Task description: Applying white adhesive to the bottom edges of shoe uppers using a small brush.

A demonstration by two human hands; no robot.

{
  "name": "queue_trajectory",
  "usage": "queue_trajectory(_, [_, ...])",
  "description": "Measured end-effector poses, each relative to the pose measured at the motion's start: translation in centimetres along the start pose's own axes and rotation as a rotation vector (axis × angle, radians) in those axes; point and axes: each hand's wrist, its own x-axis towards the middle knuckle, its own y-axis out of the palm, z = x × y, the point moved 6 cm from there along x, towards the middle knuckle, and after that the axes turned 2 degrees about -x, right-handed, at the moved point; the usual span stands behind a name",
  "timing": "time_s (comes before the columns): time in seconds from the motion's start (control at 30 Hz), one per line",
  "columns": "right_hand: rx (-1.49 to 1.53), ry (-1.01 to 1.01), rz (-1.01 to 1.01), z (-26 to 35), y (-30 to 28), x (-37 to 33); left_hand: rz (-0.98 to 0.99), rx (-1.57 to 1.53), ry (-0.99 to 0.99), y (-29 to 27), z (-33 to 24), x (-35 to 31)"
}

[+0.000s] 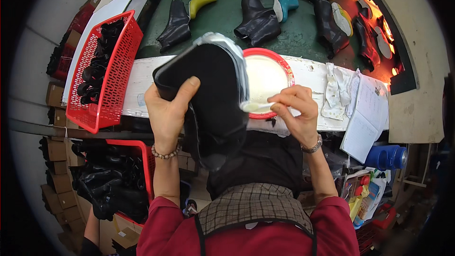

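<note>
My left hand (167,114) grips a black boot (215,97) by its side, thumb pressed on the dark surface. A whitish coating shows along the boot's curved upper and right edge, and its shaft hangs down toward my lap. Between the thumb and fingers of my right hand (299,113) is a slim white brush (256,107). Its tip meets or nearly meets the boot's right edge; the bristles are hard to make out. Under and behind it stands a red-rimmed bowl (290,71) of creamy white liquid (268,78), partly covered by the boot.
Black boots (175,26) and yellow and teal soles (285,5) lie on a green conveyor (218,21), beside a glowing orange heater (379,14). Red baskets (137,42) hold black pieces at left. Papers (365,114), a crumpled cloth (335,92) and a blue bottle (385,157) are at right. Another person's arm (92,225) shows lower left.
</note>
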Motion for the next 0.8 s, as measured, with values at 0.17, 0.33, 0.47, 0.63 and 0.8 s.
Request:
queue_trajectory(0.17, [-0.263,0.265,-0.056,-4.8,-4.1,0.1,-0.056,0.292,0.228,-3.3,1.8,5.3])
queue_trajectory(0.33, [-0.53,0.201,0.024,-5.4,-3.7,-0.8,-0.018,0.538,0.278,-5.7,9.1,6.9])
queue_trajectory(0.47, [-0.615,0.124,0.029,-4.4,-3.6,-1.0,0.285,1.07,0.187,-5.9,12.3,2.5])
queue_trajectory(0.63, [-0.588,0.175,0.059,-4.1,-3.4,-1.9,0.347,1.072,0.083,-6.5,13.3,0.5])
queue_trajectory(0.8, [-0.411,0.295,-0.022,-4.1,-3.5,-2.6,0.224,1.238,0.244,-6.2,14.7,0.4])
